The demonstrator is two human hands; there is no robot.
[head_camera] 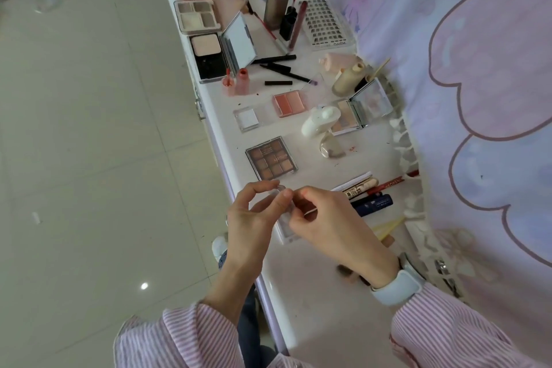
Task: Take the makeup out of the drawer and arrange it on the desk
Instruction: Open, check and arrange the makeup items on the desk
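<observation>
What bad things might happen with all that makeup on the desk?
The small clear case pinched between the left hand and right hand hovers near the desk edge, so it might drop to the floor. The brown eyeshadow palette lies close to that edge too. A sleeve might topple the upright white bottle.

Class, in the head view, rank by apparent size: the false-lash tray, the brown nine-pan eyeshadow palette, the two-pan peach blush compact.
1. White false-lash tray
2. Brown nine-pan eyeshadow palette
3. Two-pan peach blush compact

The tray lies farthest from the camera, so its lead is probably real.
</observation>
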